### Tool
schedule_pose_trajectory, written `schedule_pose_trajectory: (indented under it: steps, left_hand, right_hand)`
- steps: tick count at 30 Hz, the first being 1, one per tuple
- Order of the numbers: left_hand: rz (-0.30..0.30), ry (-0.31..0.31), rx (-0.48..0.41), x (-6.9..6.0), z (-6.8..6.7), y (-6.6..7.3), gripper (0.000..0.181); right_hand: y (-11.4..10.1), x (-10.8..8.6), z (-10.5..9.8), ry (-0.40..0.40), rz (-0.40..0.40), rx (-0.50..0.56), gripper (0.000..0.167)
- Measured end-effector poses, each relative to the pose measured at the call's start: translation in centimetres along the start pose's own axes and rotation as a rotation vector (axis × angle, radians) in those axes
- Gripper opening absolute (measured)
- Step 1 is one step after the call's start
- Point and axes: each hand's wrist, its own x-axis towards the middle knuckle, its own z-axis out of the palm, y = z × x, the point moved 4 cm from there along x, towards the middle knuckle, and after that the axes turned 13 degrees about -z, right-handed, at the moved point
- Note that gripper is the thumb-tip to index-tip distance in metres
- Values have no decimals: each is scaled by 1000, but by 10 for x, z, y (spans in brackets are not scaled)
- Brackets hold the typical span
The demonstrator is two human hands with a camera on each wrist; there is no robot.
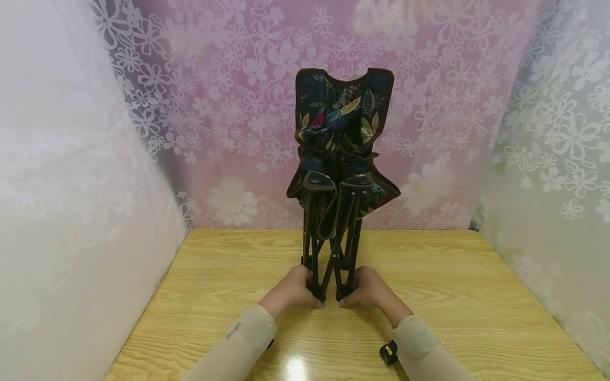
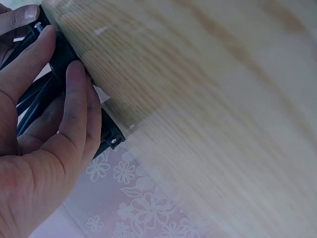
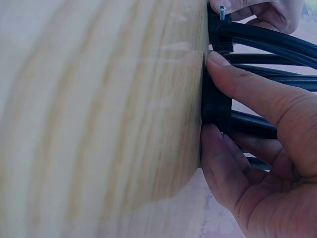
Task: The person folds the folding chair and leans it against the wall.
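A small folding chair (image 1: 350,119) with dark leaf-patterned fabric and black tube legs stands upright on the table, its legs drawn close together. My left hand (image 1: 294,287) grips the black foot at the bottom of its near left leg. Opposite it, my right hand (image 1: 368,288) holds the near right foot between thumb and fingers. In the left wrist view, thumb and fingers lie on both sides of a black plastic foot (image 2: 63,55). The right wrist view shows the other plastic foot (image 3: 217,106) pinched against the tabletop, and a screw (image 3: 222,12) on the neighbouring foot.
The wood-grain table (image 1: 229,264) reaches back to a pink flowered curtain (image 1: 238,106). Pale sheets hang along both sides. A small black object with a yellow mark (image 1: 388,352) is by the right sleeve (image 1: 419,338).
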Motion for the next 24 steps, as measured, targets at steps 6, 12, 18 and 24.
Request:
schedule_pose_trajectory:
  steps: [6,12,18,24]
  left_hand:
    - [1,-1,-3,1,0,0,37]
    - [4,13,-6,1,0,0,39]
    - [-10,15,-7,1,-1,0,45]
    - [-7,10,2,1,-2,1,43]
  right_hand:
    - [-1,0,-1,4,14,-7,36]
    - [-1,0,0,4,10,13,34]
    - [1,2,1,8,16,11,33]
    - [1,3,1,9,22,0,33]
